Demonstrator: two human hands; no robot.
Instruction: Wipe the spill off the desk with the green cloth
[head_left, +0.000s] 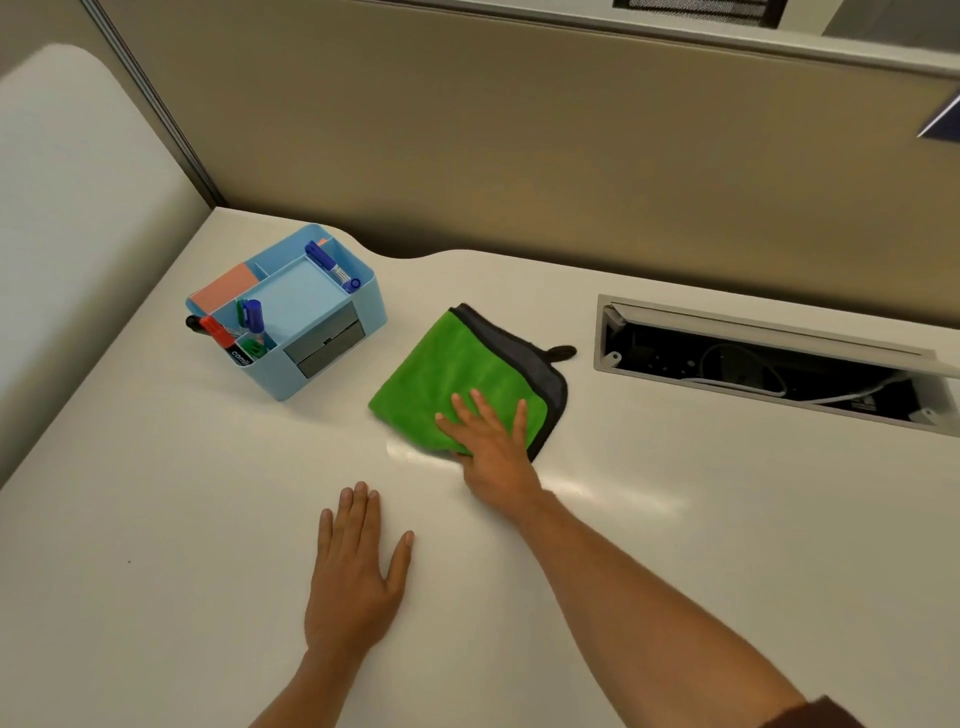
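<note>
My right hand (491, 441) lies flat, fingers spread, pressing on the near corner of the green cloth (457, 384); it grips nothing. My left hand (356, 577) rests open, palm down, on the bare desk (156, 545), apart from the cloth. The cloth lies folded mid-desk, between a blue organizer (311, 332) with markers and an open cable tray (769, 364).
</note>
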